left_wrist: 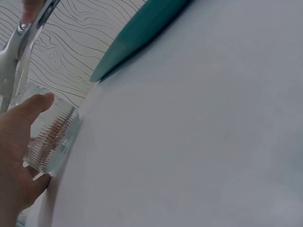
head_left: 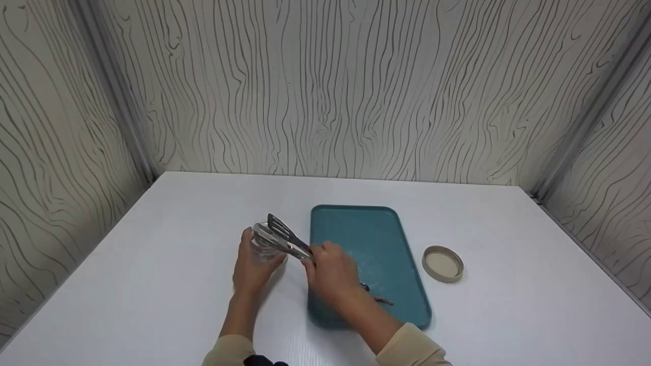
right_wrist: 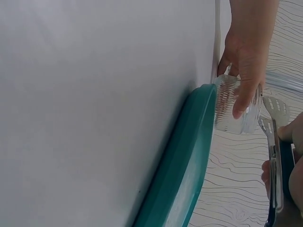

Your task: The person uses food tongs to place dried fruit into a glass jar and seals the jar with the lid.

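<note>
A clear glass jar (head_left: 262,251) with ribbed lower walls stands left of the tray, and my left hand (head_left: 252,272) grips its side, thumb and fingers wrapped around it. My right hand (head_left: 333,272) holds metal tongs (head_left: 296,247) by their arms. The slotted tong ends are slightly apart and overlap the jar's mouth in the head view. From the right wrist, the tongs (right_wrist: 279,165) show their ends close above the rim. Reddish-brown color shows through the ribbed glass (left_wrist: 51,138) in the left wrist view.
Right of the jar lies a teal rectangular tray (head_left: 366,229). A small dark, elongated piece (head_left: 384,300) rests on it, partly hidden by my right forearm. Further right on the white table is a round beige lid (head_left: 442,264). Wood-grain patterned panels (head_left: 325,91) enclose the table's back and sides.
</note>
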The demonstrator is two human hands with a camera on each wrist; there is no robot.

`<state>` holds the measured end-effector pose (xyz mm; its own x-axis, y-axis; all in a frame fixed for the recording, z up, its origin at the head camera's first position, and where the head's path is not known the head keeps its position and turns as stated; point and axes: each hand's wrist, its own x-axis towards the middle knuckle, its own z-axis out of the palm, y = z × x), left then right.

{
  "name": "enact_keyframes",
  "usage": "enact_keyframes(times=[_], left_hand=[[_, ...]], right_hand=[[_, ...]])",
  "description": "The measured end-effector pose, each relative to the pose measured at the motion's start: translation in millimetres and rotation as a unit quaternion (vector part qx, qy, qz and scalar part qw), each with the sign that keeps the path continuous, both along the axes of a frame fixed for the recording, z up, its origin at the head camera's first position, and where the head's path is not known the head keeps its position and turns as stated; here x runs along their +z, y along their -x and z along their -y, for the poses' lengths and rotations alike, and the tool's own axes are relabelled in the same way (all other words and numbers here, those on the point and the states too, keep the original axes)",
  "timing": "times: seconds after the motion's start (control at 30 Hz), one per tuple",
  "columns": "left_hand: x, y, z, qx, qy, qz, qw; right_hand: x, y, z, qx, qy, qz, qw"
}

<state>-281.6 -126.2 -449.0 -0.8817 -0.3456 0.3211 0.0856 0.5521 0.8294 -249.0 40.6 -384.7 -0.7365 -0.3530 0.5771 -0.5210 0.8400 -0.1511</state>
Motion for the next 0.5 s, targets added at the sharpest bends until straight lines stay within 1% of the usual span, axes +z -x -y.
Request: enact_keyframes(times=[0.17, 0.4, 0.5], left_hand=[[1.0, -0.2, -0.4, 0.001, 0.004, 0.003, 1.0000], [3.6, -1.7, -1.6, 0.001, 0.000, 0.022, 0.9998], [4.2, -1.8, -1.9, 0.000, -0.003, 0.029, 0.9996]], right_hand=[[4.5, -2.4, -3.5, -0.006, 0.001, 0.019, 1.000], [14.8, -6.3, -11.6, -0.009, 0.019, 0.074, 0.997], [18.7, -7.9, -17.3, -0.006, 0.023, 0.065, 0.998]])
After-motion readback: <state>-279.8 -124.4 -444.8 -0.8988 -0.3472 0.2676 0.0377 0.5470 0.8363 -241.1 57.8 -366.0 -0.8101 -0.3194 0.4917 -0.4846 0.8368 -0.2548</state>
